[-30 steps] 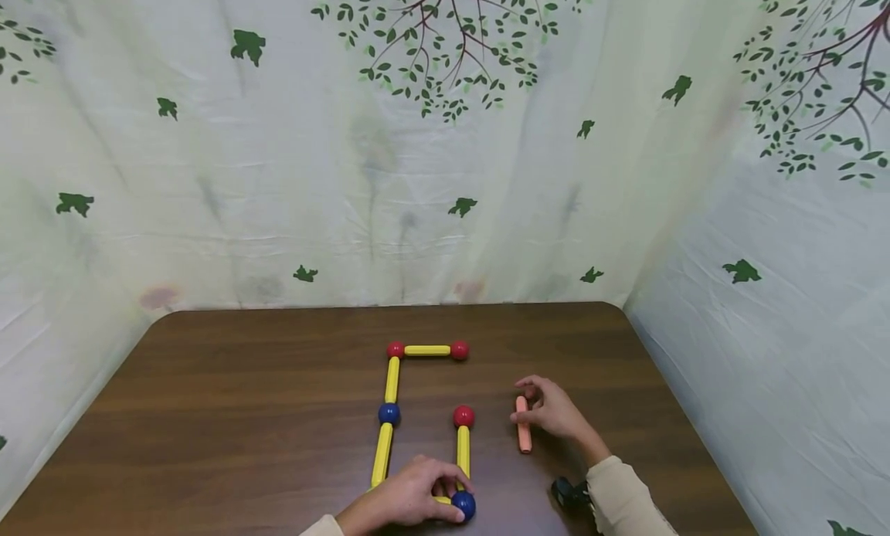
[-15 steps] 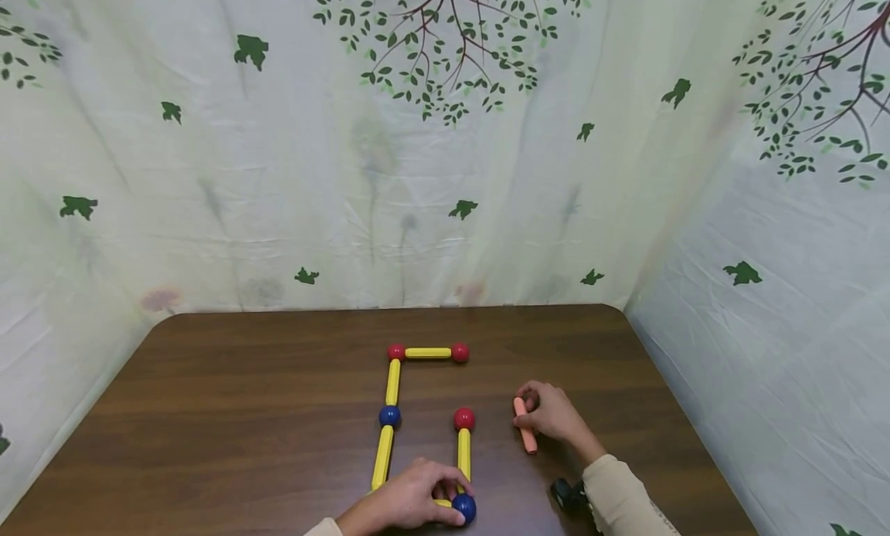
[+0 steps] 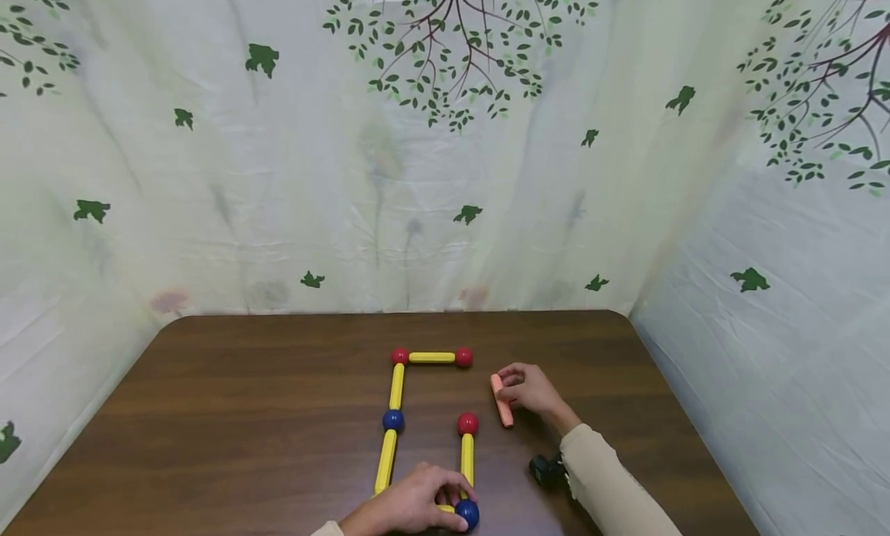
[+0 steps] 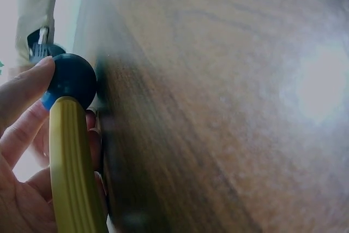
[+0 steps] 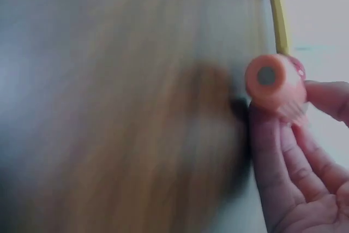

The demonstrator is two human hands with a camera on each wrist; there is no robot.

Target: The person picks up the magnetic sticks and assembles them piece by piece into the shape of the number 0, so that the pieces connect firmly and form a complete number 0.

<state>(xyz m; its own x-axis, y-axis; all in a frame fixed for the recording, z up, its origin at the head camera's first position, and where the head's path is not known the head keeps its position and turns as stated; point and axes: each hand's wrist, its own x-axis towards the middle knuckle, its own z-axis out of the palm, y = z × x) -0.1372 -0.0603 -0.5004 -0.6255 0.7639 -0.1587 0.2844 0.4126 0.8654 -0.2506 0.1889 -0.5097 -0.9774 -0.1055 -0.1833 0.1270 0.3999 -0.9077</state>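
My right hand pinches an orange magnetic rod between thumb and fingers, over the table right of the assembled shape. In the right wrist view, the rod's end shows a grey metal disc. Thumb and fingers of my left hand grip a blue ball at the shape's near right corner; a yellow rod joins it in the left wrist view. From that ball another yellow rod runs away to a red ball. My left hand partly hides the near side of the shape.
Along the left, yellow rods meet at a blue ball and reach a far red ball. A top yellow rod ends in another red ball. Leaf-printed cloth surrounds the brown table.
My right hand has carried the orange rod left and away from me, toward the space between the two right-hand red balls, and tilted it. My left hand keeps its hold on the blue ball.
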